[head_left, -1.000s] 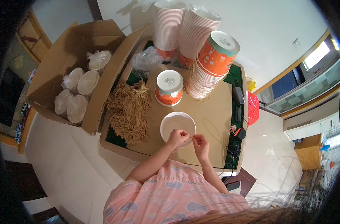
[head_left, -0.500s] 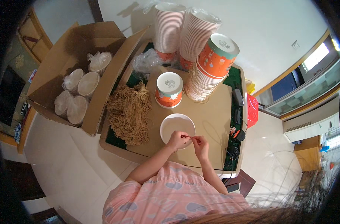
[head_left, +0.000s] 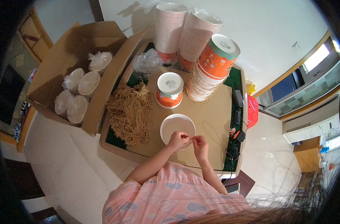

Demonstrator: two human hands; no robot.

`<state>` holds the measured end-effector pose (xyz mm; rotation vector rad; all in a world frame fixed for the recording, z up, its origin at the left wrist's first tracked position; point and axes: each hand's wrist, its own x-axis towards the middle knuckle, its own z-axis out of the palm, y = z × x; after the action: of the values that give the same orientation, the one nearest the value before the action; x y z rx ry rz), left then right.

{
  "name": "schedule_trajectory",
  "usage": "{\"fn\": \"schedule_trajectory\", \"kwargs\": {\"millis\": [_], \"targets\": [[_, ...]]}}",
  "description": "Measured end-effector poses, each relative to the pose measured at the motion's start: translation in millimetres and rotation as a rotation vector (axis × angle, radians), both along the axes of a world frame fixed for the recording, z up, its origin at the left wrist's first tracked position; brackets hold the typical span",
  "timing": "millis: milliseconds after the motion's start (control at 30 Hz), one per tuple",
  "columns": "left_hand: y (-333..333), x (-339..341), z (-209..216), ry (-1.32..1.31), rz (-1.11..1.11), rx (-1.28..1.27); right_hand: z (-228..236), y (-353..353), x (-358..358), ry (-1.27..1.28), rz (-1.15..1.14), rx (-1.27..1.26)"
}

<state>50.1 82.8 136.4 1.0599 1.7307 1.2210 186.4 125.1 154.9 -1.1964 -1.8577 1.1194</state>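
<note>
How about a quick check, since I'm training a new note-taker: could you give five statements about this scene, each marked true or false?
1. The cardboard box holds white containers. True.
2. The cardboard box is closed. False: it stands open.
3. The string heap lies right of the white bowl. False: it lies left of it.
4. The orange-and-green tub beyond the white bowl stands base up. True.
5. The left hand and right hand are wide apart. False: they are close together.

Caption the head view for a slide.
Left hand and right hand pinch close together at a white bowl, tangled tan string and an upturned orange cup nearby.
</note>
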Motion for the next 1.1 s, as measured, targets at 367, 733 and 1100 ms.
{"fn": "schedule_trajectory", "kwargs": {"millis": [367,733,1100], "targets": [[0,0,-4,-0.07,0.003,0.001,13,-5,0,-0.053,0.063,0.104],[-1,0,-4,0.006,0.015,0.004,-8,4,1,0.073,0.001,-0.144],[-2,0,2,0.04,-0.018,0.026,-15,6,3,0.06,-0.015,-0.193]]}}
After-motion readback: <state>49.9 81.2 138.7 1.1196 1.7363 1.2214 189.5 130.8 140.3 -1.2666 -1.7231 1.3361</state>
